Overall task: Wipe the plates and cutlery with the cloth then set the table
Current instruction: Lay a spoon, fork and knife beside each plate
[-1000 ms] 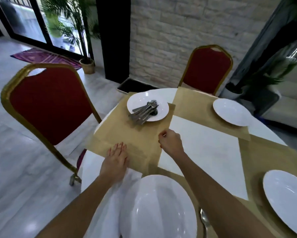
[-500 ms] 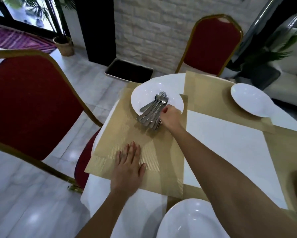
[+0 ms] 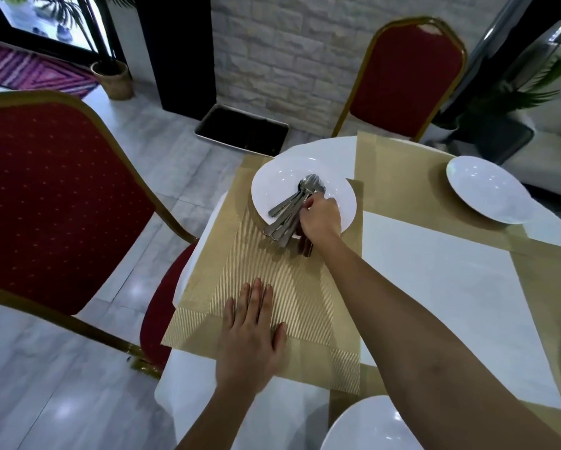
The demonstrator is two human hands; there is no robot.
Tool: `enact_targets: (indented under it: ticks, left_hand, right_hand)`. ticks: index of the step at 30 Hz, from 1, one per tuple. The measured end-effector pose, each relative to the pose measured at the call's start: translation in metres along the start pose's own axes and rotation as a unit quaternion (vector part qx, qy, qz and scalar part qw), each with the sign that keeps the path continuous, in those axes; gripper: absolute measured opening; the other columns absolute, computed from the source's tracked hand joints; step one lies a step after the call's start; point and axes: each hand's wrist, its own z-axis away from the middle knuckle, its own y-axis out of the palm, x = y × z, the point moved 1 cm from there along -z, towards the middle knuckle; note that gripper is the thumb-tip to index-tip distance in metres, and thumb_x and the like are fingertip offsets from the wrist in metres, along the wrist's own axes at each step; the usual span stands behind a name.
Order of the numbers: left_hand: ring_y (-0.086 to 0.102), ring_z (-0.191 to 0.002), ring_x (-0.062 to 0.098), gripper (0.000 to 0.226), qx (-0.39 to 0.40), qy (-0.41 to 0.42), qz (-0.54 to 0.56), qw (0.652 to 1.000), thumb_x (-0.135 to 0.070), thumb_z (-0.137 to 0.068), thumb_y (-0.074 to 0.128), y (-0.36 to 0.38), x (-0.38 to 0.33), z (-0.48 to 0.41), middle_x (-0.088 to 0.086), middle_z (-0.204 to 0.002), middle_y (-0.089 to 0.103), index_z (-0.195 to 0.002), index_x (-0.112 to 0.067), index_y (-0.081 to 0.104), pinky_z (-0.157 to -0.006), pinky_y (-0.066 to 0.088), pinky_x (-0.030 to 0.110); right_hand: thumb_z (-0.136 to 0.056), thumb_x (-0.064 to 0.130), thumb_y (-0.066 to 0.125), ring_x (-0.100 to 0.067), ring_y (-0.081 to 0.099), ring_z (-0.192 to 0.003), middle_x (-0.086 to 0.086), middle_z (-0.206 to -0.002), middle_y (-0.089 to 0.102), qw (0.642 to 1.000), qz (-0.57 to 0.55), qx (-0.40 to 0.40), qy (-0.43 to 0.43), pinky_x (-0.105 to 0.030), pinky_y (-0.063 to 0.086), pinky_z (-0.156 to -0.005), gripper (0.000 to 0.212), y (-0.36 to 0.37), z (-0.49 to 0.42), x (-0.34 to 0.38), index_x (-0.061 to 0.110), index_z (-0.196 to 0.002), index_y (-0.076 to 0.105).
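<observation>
I have only one view, the head camera. It looks forward and steeply down on the table [image 3: 435, 287], quite near: the left hand [image 3: 249, 339] and the right hand [image 3: 321, 219] reach in from the lower edge. The plate [image 3: 272, 186] with the cutlery [image 3: 287, 214] lies near the centre, a red chair [image 3: 51, 206] fills the left, a stone wall [image 3: 288, 43] the top.

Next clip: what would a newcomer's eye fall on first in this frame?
Near the centre, the right hand grips a bundle of cutlery lying on the white plate at the far end of the gold placemat. Closer in, the left hand rests flat on the same placemat. A large red chair with a gold frame fills the left side.
</observation>
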Motion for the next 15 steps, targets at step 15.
enact_targets:
  ticks: [15]
  left_hand:
    - [0.031,-0.141,0.029,0.061,0.004,-0.001,-0.006,1.000,-0.044,-0.092,0.034,-0.003,0.000,0.003,0.012,-0.150,0.037,-0.144,-0.012,0.038,-0.115,0.016,0.046]
  right_hand:
    - [-0.080,0.022,0.069,-0.020,0.066,-0.089,0.005,-0.084,0.066,0.994,-0.096,0.016,0.059,-0.029,0.053,-0.077,0.009,-0.032,-0.001,-0.030,0.027,-0.076,0.063]
